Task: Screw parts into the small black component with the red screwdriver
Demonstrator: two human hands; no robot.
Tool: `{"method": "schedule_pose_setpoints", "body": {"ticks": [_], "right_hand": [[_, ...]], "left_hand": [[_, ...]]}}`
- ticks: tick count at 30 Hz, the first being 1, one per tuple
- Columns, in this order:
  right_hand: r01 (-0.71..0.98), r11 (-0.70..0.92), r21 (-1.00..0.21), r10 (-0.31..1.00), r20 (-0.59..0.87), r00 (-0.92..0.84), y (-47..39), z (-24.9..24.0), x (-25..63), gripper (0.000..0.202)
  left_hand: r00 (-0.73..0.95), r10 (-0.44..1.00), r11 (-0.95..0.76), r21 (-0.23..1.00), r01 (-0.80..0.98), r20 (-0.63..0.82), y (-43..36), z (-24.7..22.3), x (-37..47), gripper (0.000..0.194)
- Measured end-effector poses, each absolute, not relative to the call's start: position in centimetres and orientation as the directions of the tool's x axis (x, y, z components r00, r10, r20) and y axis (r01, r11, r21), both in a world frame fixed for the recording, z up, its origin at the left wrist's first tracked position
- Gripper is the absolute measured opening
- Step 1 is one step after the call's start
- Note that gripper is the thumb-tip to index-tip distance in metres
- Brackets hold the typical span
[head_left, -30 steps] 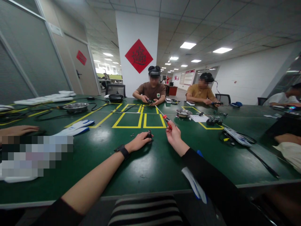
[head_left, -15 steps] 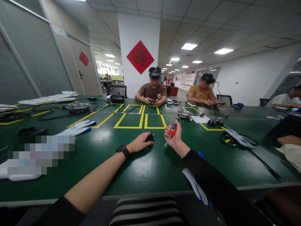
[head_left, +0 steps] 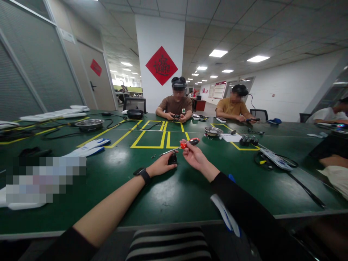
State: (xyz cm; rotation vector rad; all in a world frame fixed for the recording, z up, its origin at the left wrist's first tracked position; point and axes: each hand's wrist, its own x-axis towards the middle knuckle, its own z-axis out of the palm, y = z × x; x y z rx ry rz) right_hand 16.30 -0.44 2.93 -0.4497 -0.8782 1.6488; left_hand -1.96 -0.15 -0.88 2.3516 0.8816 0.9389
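Observation:
My left hand [head_left: 161, 166] rests on the green table, its fingers and thumb around a small black object [head_left: 173, 158] that stands on the tabletop. In my right hand [head_left: 196, 156] is a red and black screwdriver [head_left: 193, 141], pinched near the red collar of its handle. The screwdriver lies nearly level, its metal shaft pointing left over the black object and the fingers of my left hand. A few tiny screws [head_left: 153, 157] lie just left of my left hand.
Gloves [head_left: 92, 145] lie at the left, and another glove [head_left: 225, 214] hangs over the front edge near my right forearm. Metal bowls [head_left: 212, 131], black blocks [head_left: 248, 140] and cables stand farther back. Several people sit around the green table [head_left: 130, 214].
The screwdriver has swung from pointing down at the table to nearly level, its shaft now to the left. My right hand has turned and moved slightly left. My left hand has stayed put.

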Motion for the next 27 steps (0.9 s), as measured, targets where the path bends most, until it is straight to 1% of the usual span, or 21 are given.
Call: {"method": "schedule_pose_setpoints", "body": {"ticks": [4,6,8,10,14,16,18,22,27], "right_hand": [[-0.606,-0.065,-0.792,0.958,0.122,-0.261,-0.6,2.8,16.2,0.029],[-0.597,-0.049,-0.8,0.96,0.128,-0.25,-0.6,2.8,16.0,0.029],[-0.597,-0.007,-0.802,0.957,0.169,-0.238,-0.8,2.8,15.9,0.03],[-0.569,0.073,-0.819,0.948,0.234,-0.216,-1.0,2.9,15.7,0.03],[-0.385,0.3,-0.873,0.916,0.376,-0.139,-1.6,3.1,15.6,0.037],[-0.301,0.39,-0.87,0.892,0.438,-0.11,-2.0,3.1,15.5,0.037],[-0.255,0.462,-0.85,0.861,0.498,-0.103,-2.5,3.2,15.3,0.035],[-0.229,0.545,-0.806,0.815,0.574,-0.079,-3.4,3.5,14.9,0.029],[-0.19,0.574,-0.796,0.808,0.589,-0.025,-3.9,3.7,14.7,0.031]], "left_hand": [[0.567,0.707,-0.677,0.637,0.369,0.423,-0.3,-0.7,-1.8,0.048],[0.569,0.706,-0.676,0.642,0.363,0.421,-0.2,-0.7,-1.8,0.042],[0.558,0.708,-0.677,0.643,0.359,0.434,-0.1,-0.8,-1.8,0.038],[0.556,0.706,-0.682,0.633,0.366,0.439,0.0,-0.8,-1.8,0.035],[0.553,0.719,-0.681,0.584,0.442,0.421,0.2,-0.8,-1.9,0.03],[0.541,0.723,-0.684,0.558,0.47,0.43,0.2,-0.8,-1.9,0.029],[0.544,0.718,-0.691,0.541,0.479,0.435,0.2,-0.9,-1.9,0.029],[0.545,0.723,-0.686,0.539,0.489,0.426,0.3,-0.9,-2.0,0.032],[0.542,0.725,-0.683,0.543,0.489,0.424,0.3,-0.8,-2.0,0.033]]}}
